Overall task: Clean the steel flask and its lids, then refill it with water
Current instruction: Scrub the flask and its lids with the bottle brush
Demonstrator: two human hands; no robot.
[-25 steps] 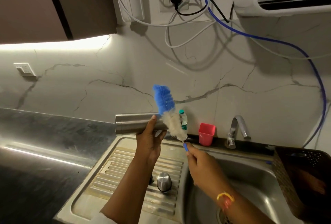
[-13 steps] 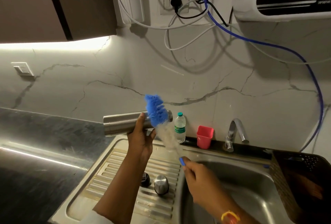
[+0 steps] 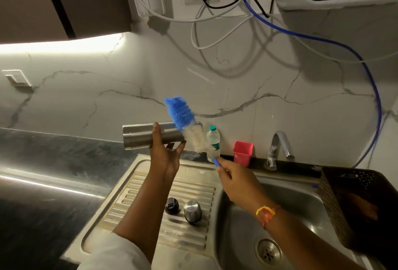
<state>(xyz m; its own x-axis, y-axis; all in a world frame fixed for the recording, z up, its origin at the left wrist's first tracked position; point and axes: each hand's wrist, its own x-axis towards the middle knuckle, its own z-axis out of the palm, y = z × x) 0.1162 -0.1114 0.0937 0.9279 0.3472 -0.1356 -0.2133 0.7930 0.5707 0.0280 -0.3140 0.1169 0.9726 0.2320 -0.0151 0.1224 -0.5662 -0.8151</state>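
Flask (image 3: pixel 141 136): held level above the far edge of the drainboard (image 3: pixel 137 185), base toward 9 o'clock, mouth toward 3 o'clock. It is gripped from below by the left hand (image 3: pixel 165 154), with the fingers curled up its near side.

Brush (image 3: pixel 183 119): not inside the flask. It is laid slantwise across the mouth end, blue tip at 11 o'clock, white bristles below, handle running down to 5 o'clock. The handle end is pinched in the closed right hand (image 3: pixel 234 176). Whether the bristles touch the rim cannot be told.

Lids: black lid (image 3: pixel 171 205) and steel cap (image 3: pixel 192 210) stand side by side on the drainboard, at 6 o'clock from the flask, untouched.

At 3 o'clock from the flask, against the wall: bottle (image 3: pixel 213 140), just behind the bristles; then red cup (image 3: pixel 242 153); then tap (image 3: pixel 277 146). The sink (image 3: pixel 301 200) lies at 4 o'clock and the basket (image 3: pixel 355 205) on its right rim. The dark surface (image 3: pixel 43 183) is at 8 o'clock.

Judged step: brush being lined up for entry at the mouth.

Risks noted:
- The brush axis is not in line with the flask axis. If it is pushed so, the bristles would likely catch on the rim and flick drops.
- The flask is held by one hand only. A push toward 9 o'clock could slide a wet flask out of the grip onto the lids.
- The bottle could be knocked by the handle swing, being so near.
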